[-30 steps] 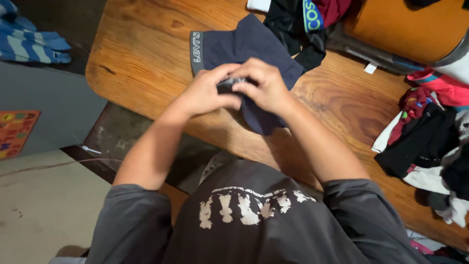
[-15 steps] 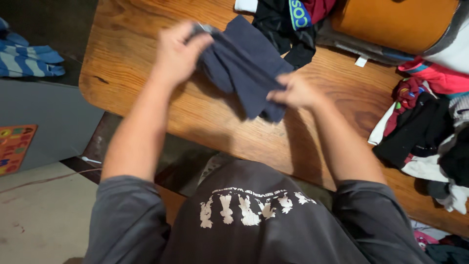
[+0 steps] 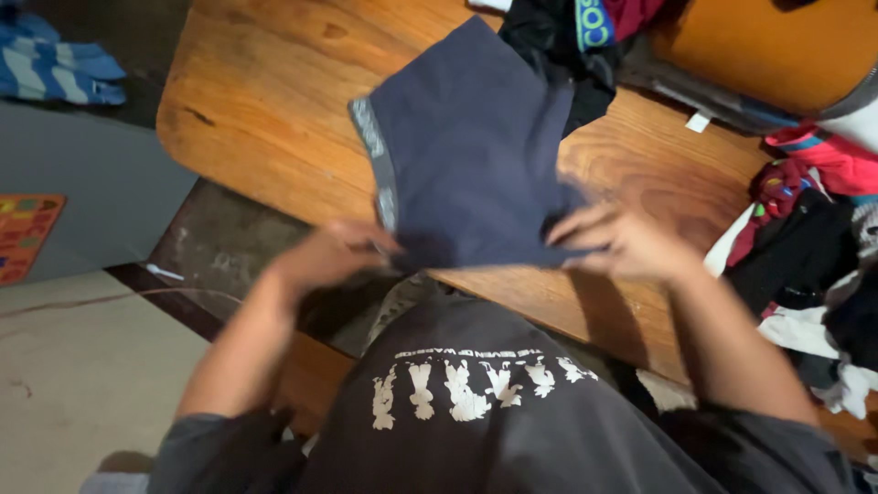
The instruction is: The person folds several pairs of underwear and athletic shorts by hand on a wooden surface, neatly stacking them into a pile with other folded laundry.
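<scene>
I see a pair of dark navy boxer briefs (image 3: 471, 146) spread flat on the wooden table (image 3: 265, 101), with the near hem at the table's front edge. The grey waistband (image 3: 375, 155) runs along the garment's left side, so the long axis of the briefs points away from me and slightly right, toward the pile of dark clothing (image 3: 558, 46) at the far edge.

My left hand (image 3: 329, 261) sits at the near left corner, just below the waistband end; its fingers appear closed on the fabric, though motion blur prevents a firm reading. My right hand (image 3: 622, 240) sits at the near right corner, fingers curled and pinching the hem, again blurred. Both hands are at the near end of the garment, about equally close to it, and the whole body of the briefs lies beyond them.

A heap of mixed laundry (image 3: 814, 247) lies to the right, well apart from the briefs.
</scene>
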